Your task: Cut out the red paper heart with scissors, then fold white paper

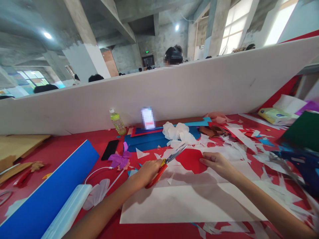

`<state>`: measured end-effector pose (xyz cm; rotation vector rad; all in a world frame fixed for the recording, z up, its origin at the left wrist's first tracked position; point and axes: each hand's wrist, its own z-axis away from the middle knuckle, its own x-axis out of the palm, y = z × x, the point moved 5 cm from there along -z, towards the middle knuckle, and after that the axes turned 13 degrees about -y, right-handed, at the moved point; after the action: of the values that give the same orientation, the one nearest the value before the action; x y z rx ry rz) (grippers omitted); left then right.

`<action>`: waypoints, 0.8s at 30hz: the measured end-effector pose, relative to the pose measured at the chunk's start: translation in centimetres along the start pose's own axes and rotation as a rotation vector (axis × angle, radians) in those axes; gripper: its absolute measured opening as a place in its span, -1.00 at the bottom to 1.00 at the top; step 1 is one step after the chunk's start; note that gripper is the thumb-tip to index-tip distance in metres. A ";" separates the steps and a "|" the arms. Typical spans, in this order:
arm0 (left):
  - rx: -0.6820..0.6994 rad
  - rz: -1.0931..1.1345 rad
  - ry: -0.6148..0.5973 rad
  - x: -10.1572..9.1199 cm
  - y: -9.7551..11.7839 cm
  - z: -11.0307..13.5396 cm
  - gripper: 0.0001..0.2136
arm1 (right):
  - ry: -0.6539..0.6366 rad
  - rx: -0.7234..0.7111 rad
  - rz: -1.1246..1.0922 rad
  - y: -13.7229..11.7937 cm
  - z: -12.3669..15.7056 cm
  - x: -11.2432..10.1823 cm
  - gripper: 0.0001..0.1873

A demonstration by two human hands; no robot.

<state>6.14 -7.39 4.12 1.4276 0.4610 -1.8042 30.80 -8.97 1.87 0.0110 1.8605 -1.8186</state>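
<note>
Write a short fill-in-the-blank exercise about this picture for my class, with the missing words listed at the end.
1. The scissors are held in the person's ____ hand.
2. The piece pinched by the right hand is coloured ____.
3. The bottle near the pale partition has a ____ cap.
4. From the wearer's viewpoint, the tissue pack lies on the ____ side of the red table.

Missing words: left; red; white; right.

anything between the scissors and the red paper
Nothing visible: the scissors in the left hand lie close by the upper left edge of the red paper, though whether they touch is unclear. The right hand pinches its right side.
</note>
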 end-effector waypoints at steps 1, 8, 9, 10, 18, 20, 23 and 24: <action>-0.001 -0.005 0.000 0.0 0.1 0.0 -0.80 | 0.001 0.002 -0.002 0.0 0.0 0.0 -0.66; 0.019 -0.076 0.012 -0.2 0.0 0.0 -0.84 | -0.022 -0.007 0.044 0.4 -0.1 -0.1 -0.66; 0.019 -0.085 0.008 -0.2 -0.1 0.0 -0.84 | -0.022 -0.005 0.051 0.4 -0.2 -0.2 -0.67; 0.019 -0.092 0.001 -0.3 -0.2 0.1 -0.83 | -0.016 -0.002 0.060 0.5 -0.2 -0.2 -0.68; 0.004 -0.110 -0.064 -1.8 0.3 0.8 -0.77 | -0.005 0.013 0.184 -0.4 0.0 -0.3 -0.73; -0.007 -0.108 -0.072 -2.1 0.5 0.8 -0.77 | -0.007 0.001 0.201 -0.6 0.1 -0.2 -0.73; -0.008 -0.114 -0.084 -2.2 0.7 0.5 -0.77 | 0.013 -0.006 0.254 -0.9 0.1 -0.1 -0.71; -0.008 -0.120 -0.084 -2.3 0.8 0.4 -0.77 | 0.019 -0.004 0.268 -1.0 0.1 -0.2 -0.70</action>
<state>6.68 -7.37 6.50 1.3372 0.5193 -1.9477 30.62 -9.12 2.82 0.2642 1.7794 -1.6358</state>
